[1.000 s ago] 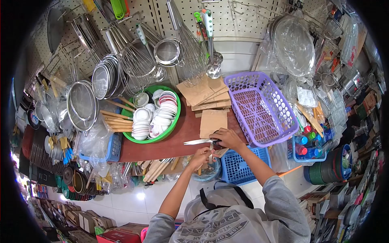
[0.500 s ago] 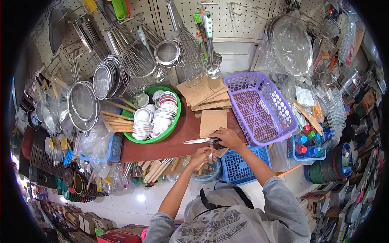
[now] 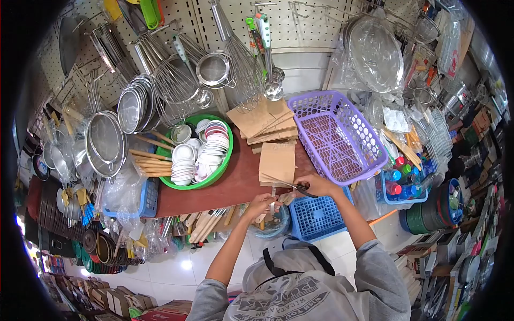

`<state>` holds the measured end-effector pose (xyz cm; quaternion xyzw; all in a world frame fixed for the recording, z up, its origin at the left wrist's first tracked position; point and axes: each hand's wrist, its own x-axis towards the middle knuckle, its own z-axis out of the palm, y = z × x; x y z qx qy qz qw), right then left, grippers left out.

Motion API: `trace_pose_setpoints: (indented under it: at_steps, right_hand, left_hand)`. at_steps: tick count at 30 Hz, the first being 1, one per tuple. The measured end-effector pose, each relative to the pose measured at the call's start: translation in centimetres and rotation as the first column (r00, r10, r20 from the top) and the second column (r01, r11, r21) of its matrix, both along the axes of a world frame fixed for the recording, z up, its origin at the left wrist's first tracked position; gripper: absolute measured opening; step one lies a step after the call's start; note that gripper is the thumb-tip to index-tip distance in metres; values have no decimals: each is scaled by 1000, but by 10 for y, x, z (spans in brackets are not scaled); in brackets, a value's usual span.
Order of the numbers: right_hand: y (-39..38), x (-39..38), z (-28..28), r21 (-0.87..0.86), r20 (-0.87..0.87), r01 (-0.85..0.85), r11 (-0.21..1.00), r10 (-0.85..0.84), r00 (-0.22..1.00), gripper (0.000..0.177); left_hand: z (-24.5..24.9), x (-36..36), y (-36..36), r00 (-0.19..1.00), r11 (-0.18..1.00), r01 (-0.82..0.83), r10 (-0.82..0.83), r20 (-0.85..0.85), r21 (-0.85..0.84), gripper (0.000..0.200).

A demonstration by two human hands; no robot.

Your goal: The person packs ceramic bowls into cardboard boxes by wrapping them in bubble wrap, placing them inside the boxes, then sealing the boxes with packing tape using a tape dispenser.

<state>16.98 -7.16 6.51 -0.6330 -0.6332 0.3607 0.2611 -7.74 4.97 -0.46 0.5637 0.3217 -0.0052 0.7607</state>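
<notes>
Your right hand (image 3: pixel 317 185) has shifted rightward since the earlier frames, and the scissors (image 3: pixel 302 188) have swung with it, from lying nearly level to slanting, tips up and left. From the head view, the only one, your right fingers are curled closed round the dark handles; whether the blades are fully together you cannot tell. Your left hand (image 3: pixel 261 204) is drawn into a pinch on a narrow pale strip (image 3: pixel 274 191), which stands up from the fingertips toward the near edge of the cardboard squares (image 3: pixel 277 160). Those squares lie on the red-brown table (image 3: pixel 241 184), between the green basin (image 3: pixel 209 183) and the purple basket (image 3: pixel 376 174), and the blades appear to cross their lower part. To handle this well, you'd best keep the strip taut and flat, hold the blades square to it, and leave the left fingertips well clear of the edges; a slack strip could fold between the blades.
</notes>
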Motion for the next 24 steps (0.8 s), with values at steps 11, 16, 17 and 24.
trace_pose_setpoints:
  at_steps: [11, 16, 17, 24]
  right_hand:
    - [-24, 9, 16, -376, 97, -32, 926, 74, 992, 57]
    - [-19, 7, 16, -555, 66, -26, 831, 75, 995, 61]
    - [-18, 8, 11, -552, 35, -38, 833, 69, 997, 61]
    - [-8, 5, -10, -514, -120, -65, 855, 3, 993, 57]
  left_hand:
    - [1, -8, 5, 1000, 1000, -21, 21, -3, 17, 34]
    - [7, -12, 5, 1000, 999, 0, 1, -22, 32, 34]
    - [7, -13, 6, 1000, 999, 5, -4, -24, 34, 34]
    - [4, -16, 9, 1000, 1000, 15, -14, -7, 25, 34]
